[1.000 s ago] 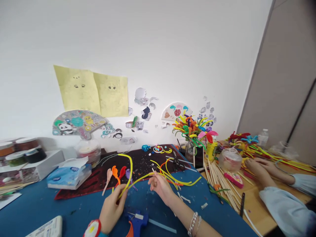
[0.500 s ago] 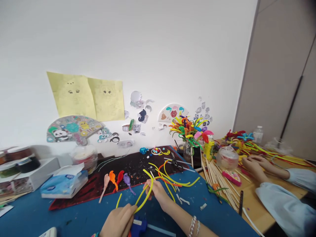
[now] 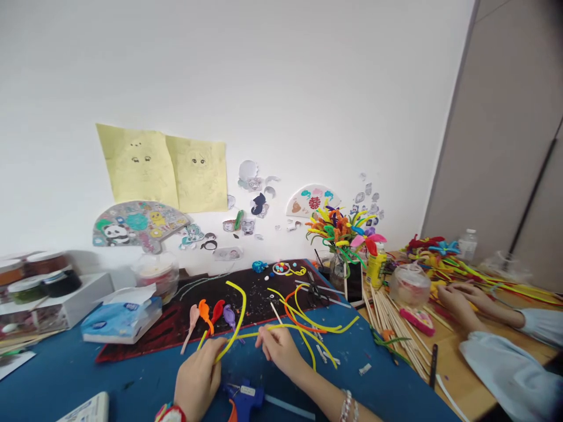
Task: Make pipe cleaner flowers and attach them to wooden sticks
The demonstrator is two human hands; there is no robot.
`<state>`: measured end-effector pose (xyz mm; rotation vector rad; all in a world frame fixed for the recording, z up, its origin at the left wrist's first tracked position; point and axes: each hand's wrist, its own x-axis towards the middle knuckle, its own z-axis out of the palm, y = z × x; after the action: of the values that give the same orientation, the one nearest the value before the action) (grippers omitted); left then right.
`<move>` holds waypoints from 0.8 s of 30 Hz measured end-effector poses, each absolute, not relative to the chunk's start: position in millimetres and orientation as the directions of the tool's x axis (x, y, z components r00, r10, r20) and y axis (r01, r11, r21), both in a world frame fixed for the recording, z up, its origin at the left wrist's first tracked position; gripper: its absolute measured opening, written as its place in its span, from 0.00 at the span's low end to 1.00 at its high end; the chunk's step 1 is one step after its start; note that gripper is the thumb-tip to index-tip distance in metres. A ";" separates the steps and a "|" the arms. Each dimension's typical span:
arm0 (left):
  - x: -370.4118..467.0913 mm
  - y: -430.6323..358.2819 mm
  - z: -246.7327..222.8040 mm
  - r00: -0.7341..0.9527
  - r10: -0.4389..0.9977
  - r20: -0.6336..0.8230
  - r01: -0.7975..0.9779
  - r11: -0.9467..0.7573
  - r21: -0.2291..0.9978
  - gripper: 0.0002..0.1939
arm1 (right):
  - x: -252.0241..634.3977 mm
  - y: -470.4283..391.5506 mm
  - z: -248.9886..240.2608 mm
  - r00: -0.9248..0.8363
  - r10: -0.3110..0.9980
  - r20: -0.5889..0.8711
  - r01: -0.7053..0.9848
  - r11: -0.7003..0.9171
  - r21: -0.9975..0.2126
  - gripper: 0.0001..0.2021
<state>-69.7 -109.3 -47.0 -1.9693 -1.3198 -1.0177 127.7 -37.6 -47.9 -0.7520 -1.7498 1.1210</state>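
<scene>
My left hand [image 3: 199,370] is closed around a yellow pipe cleaner [image 3: 240,308], whose bent upper end curves up above the fist. A yellow length runs across from it to my right hand [image 3: 278,347], which has its fingertips pinched on it; the far part trails right over other loose yellow and orange pipe cleaners [image 3: 303,319]. Below the hands lies a blue glue gun [image 3: 245,400] with a clear glue stick. Small twisted figures in pink, orange, red and purple [image 3: 229,315] lie beyond my left hand on the dark mat [image 3: 162,322].
A tissue pack [image 3: 122,319] and stacked paint jars [image 3: 64,284] stand at left. Scissors [image 3: 314,290] lie behind the pipe cleaners. A vase of pipe-cleaner flowers [image 3: 338,266], a yellow bottle [image 3: 375,266] and wooden sticks [image 3: 396,328] are at right, beside another person's hands [image 3: 461,302].
My hands have moved apart, my left one to the left. The yellow loop between them has opened out, with one end now standing up from my left hand. The view has shifted slightly.
</scene>
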 end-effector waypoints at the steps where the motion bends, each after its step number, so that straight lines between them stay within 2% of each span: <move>1: -69.8 -109.4 -47.6 0.229 0.505 0.832 0.939 -0.341 -0.050 0.12 | 127.9 -37.7 -48.0 -0.411 0.838 0.358 0.039 0.409 -0.912 0.23; 8: -70.0 -108.1 -49.0 0.207 0.493 0.845 0.959 -0.275 -0.074 0.13 | 129.0 -43.0 -48.0 -0.424 0.816 0.393 0.101 0.474 -0.875 0.21; 14: -72.6 -106.5 -50.6 0.117 0.557 0.822 0.955 -0.289 0.060 0.10 | 129.2 -44.5 -40.5 -0.352 0.850 0.393 0.018 0.425 -0.905 0.18; 16: -72.6 -105.7 -51.4 0.047 0.620 0.783 0.939 -0.296 0.178 0.10 | 131.0 -40.5 -37.6 -0.294 0.876 0.383 -0.059 0.383 -0.922 0.17; 19: -70.8 -103.7 -48.7 -0.120 0.723 0.681 0.823 -0.311 0.475 0.08 | 136.2 -29.4 -37.3 -0.219 0.920 0.324 -0.208 0.281 -0.937 0.18; 21: -69.6 -101.8 -43.0 -0.234 0.757 0.610 0.651 -0.344 0.677 0.08 | 140.6 -20.2 -40.1 -0.164 0.949 0.270 -0.321 0.207 -0.924 0.18; 24: -70.6 -98.6 -31.0 -0.399 0.790 0.466 0.295 -0.370 0.881 0.11 | 147.3 -8.0 -44.3 -0.107 0.981 0.163 -0.490 0.090 -0.867 0.15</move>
<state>-70.6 -98.6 -31.0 -1.8458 -1.8952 -2.3299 147.3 -8.0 -44.3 -0.6664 -0.9868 1.4125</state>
